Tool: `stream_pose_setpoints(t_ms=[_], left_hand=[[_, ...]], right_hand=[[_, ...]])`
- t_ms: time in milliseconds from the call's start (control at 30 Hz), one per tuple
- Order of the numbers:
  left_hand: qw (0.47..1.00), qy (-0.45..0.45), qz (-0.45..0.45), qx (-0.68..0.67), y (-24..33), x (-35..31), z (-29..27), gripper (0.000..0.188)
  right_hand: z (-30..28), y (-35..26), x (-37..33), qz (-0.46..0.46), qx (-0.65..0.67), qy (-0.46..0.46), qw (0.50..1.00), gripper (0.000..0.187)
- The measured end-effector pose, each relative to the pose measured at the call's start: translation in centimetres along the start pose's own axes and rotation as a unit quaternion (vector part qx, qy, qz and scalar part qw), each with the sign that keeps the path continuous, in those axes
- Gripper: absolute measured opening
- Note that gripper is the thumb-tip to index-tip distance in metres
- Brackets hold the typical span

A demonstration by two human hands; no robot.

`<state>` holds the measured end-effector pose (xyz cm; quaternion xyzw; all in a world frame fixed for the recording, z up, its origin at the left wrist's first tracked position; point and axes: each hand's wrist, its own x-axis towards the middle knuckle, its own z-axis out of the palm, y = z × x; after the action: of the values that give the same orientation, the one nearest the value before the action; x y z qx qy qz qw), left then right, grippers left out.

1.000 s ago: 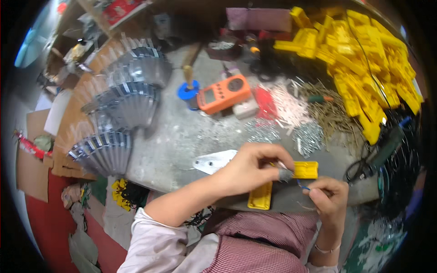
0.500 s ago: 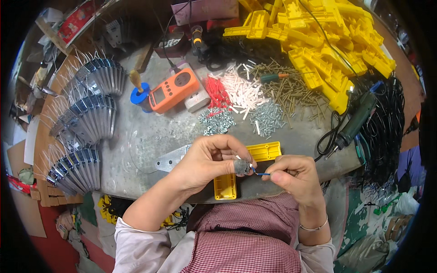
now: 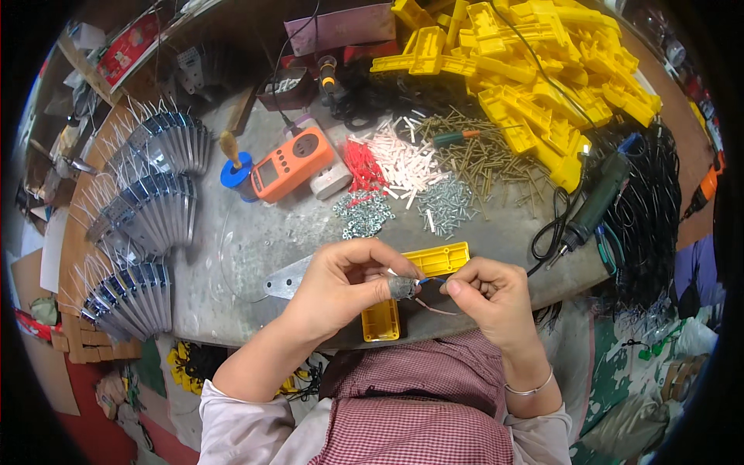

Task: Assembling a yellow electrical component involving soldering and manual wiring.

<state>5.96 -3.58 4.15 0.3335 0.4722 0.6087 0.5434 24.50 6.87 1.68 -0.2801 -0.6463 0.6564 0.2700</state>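
- Yellow plastic L-shaped housing [image 3: 411, 291] lies on the grey workbench [image 3: 232, 256] at lower centre of the frame, one leg running right under the hands, the other pointing down toward the bench edge.
- Left hand [image 3: 341, 283], just left of centre, curls its fingers inward; the thumb wears a grey wrap and pinches a thin blue wire [image 3: 431, 280] against the forefinger.
- Right hand [image 3: 488, 294], just right of centre, has thumb and forefinger pressed together on the other end of the same wire; the remaining fingers are folded in. A pale strand hangs below between the two hands.
- Both hands hover just above the housing, nearly touching each other.
- A flat metal plate [image 3: 285, 279] with holes pokes out left of the left hand.
- Above centre: an orange meter [image 3: 291, 164], a blue spool [image 3: 235, 172], red plugs [image 3: 361, 167], white plugs [image 3: 407, 159], small silver nuts [image 3: 362, 215] and brass screws [image 3: 484, 159].
- Upper right holds a heap of yellow housings [image 3: 542, 62]; a green power tool [image 3: 597, 201] with black cord lies at right.
- Fanned stacks of metal brackets [image 3: 147, 209] fill the left side.
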Motion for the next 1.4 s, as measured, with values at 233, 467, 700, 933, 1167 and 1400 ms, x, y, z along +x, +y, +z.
stream_pose_setpoints(t_ms=[233, 467, 700, 933, 1167, 1400], left_hand=[[0.981, 0.016, 0.051, 0.188, -1.1, -0.9, 0.2, 0.012], [0.903, -0.04, 0.173, 0.391, -0.7, -1.8, 0.6, 0.018], [0.952, 0.012, 0.157, 0.262, -1.1, -1.6, 0.8, 0.02], [0.955, -0.02, 0.15, 0.254, -1.6, -2.0, 1.5, 0.019], [0.879, -0.071, 0.216, 0.42, -0.3, -1.9, 1.5, 0.018], [0.903, -0.175, 0.127, 0.371, 0.2, -0.1, 2.6, 0.021]], right_hand=[[0.7, -0.1, -0.9, -0.066, -0.152, 0.025, 0.986, 0.005], [0.3, -1.0, -1.4, -0.051, -0.136, 0.002, 0.989, 0.005], [-0.1, -0.6, -1.0, -0.079, -0.052, -0.033, 0.995, 0.008], [0.2, -0.2, -1.7, -0.104, -0.122, -0.008, 0.987, 0.009], [-0.2, -0.2, -2.2, -0.064, -0.153, -0.066, 0.984, 0.03], [-0.1, 0.3, -1.1, -0.087, -0.185, -0.189, 0.961, 0.072]])
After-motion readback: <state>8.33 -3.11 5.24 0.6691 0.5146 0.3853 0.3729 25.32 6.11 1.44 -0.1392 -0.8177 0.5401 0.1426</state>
